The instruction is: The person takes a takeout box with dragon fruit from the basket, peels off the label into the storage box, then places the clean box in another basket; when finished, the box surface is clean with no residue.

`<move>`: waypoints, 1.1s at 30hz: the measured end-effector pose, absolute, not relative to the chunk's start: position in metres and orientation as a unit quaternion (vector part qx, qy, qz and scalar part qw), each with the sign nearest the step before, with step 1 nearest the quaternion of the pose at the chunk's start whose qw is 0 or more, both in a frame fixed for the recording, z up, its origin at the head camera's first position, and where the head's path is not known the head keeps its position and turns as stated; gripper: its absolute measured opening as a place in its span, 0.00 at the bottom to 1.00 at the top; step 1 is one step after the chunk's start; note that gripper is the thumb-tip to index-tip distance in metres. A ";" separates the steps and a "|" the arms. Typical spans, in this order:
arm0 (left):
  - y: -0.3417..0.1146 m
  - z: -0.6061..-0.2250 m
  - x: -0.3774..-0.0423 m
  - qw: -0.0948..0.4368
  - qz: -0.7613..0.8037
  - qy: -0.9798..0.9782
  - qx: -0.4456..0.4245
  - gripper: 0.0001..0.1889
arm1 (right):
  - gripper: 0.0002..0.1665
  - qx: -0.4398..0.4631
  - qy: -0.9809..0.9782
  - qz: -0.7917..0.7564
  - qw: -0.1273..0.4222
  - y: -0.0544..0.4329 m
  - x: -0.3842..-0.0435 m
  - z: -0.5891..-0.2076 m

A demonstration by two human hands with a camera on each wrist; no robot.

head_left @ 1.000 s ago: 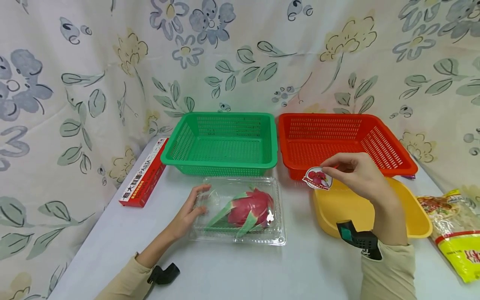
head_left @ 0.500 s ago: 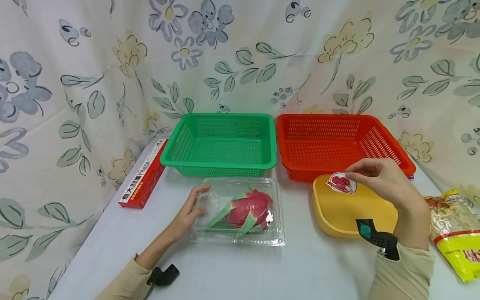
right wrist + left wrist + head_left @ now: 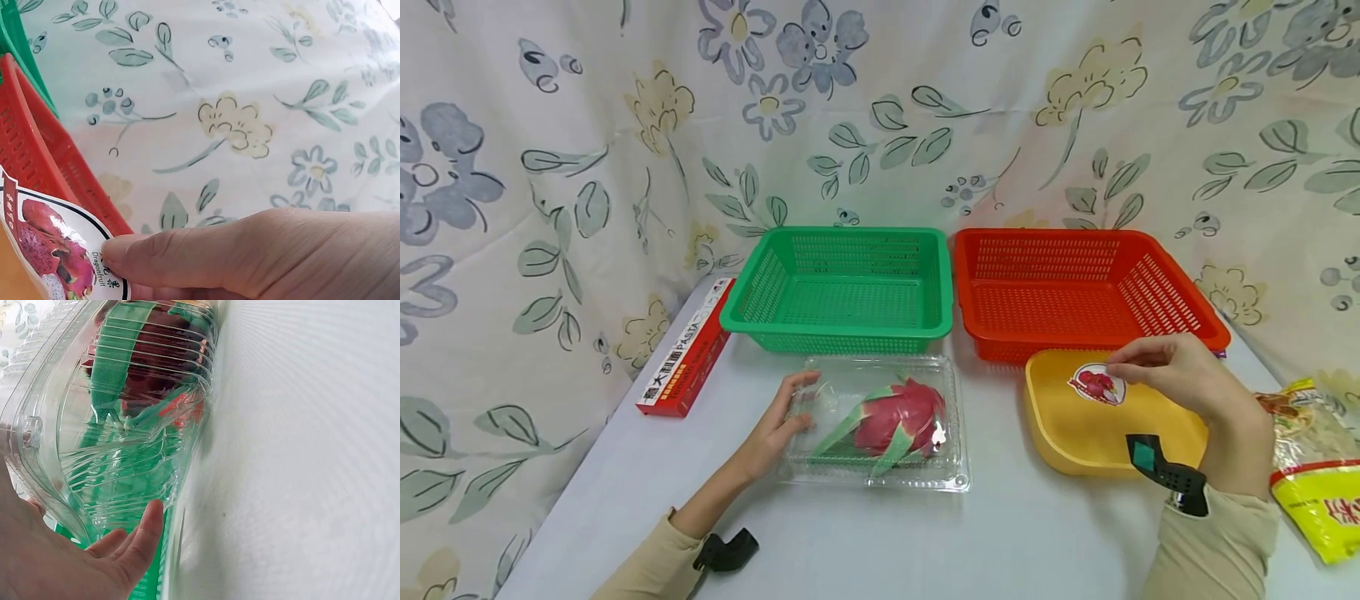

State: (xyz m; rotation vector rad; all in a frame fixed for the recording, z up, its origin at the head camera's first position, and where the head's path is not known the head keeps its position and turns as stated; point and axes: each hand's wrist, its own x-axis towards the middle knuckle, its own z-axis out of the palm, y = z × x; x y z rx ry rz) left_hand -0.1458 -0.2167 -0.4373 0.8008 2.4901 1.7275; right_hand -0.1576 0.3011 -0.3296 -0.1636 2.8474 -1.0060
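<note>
Reaching in from the near edge, two beige sleeves (image 3: 655, 557) are bearing black wrist cameras (image 3: 727, 550) above a white table (image 3: 940, 542). The left hand (image 3: 766, 443) is resting against the left end of a clear plastic container (image 3: 835, 396), its thumb and fingers lying relaxed and apart along the wall. That container is sitting flat on the table and enclosing a dragon fruit (image 3: 898, 417), whose pink body is lying toward the right end, with green leaves spreading leftward and frontward. The right hand (image 3: 1195, 379) is pinching the edge of a label (image 3: 1097, 385) between thumb and fingers; the label is picturing red fruit and bearing the word "Dragonfruit". It is hanging over a yellow tub (image 3: 1075, 433), though whether it is touching the tub is hard to tell from this angle. Right of the tub, a plastic food bag (image 3: 1318, 483) is lying. Farther back, a red pasta box (image 3: 685, 354) is lying left of a green basket (image 3: 857, 296), and a red basket (image 3: 1037, 304) is standing just beside the green one. Behind everything, a floral curtain (image 3: 880, 108) is hanging.
</note>
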 end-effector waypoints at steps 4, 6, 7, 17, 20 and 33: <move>-0.217 -0.438 -0.146 0.001 0.548 0.797 0.256 0.28 | 0.18 -0.041 0.933 -0.347 0.087 0.306 -0.160 -0.336; -0.217 -0.438 -0.146 -0.001 0.546 0.798 0.256 0.28 | 0.19 -0.035 0.926 -0.364 0.099 0.309 -0.161 -0.339; -0.218 -0.439 -0.146 -0.002 0.546 0.798 0.256 0.28 | 0.19 -0.034 0.922 -0.371 0.103 0.310 -0.162 -0.340; -0.219 -0.439 -0.146 -0.002 0.547 0.796 0.259 0.28 | 0.20 -0.013 0.900 -0.411 0.144 0.316 -0.167 -0.354; -0.218 -0.439 -0.145 -0.005 0.548 0.795 0.261 0.28 | 0.21 -0.007 0.891 -0.427 0.154 0.317 -0.168 -0.359; -0.217 -0.439 -0.146 -0.007 0.546 0.797 0.259 0.28 | 0.17 0.041 0.869 -0.455 0.192 0.319 -0.173 -0.368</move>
